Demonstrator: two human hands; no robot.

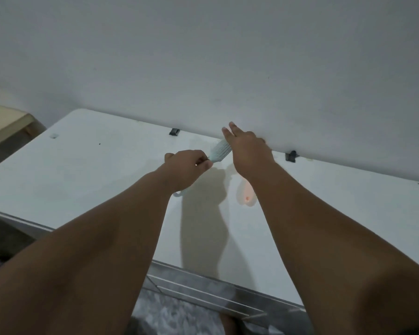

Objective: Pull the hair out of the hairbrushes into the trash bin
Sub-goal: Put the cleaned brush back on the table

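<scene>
Item: pale mint hairbrush (219, 149), plastic, with bristles facing up and away from the camera.
Location of item: held in the air above the white table (83, 177), close to the white wall (203, 56) behind it.
Orientation: head tilted up toward the wall; the handle runs down and left, and its looped end shows below the left wrist.
Left hand (186, 165): fingers curled round the neck of the hairbrush, thumb pressed on top, gripping firmly.
Right hand (247, 151): back toward the camera, covering the far side of the brush head; two fingers stick out straight past it. The thumb and other fingers are hidden, so whether they pinch anything cannot be told.
Hair in bristles: too small and dim to make out.
Table fittings: two black clips (174, 131) (291, 155) along the far edge, one to each side of the hands.
Table marks: arm shadow (203, 201) under the hands; a small orange glow (247, 198) just beside it.
Table front: grey metal edge (203, 288).
Left margin: tan wooden furniture (3, 124), partly in view.
Lighting: dim, bluish.
</scene>
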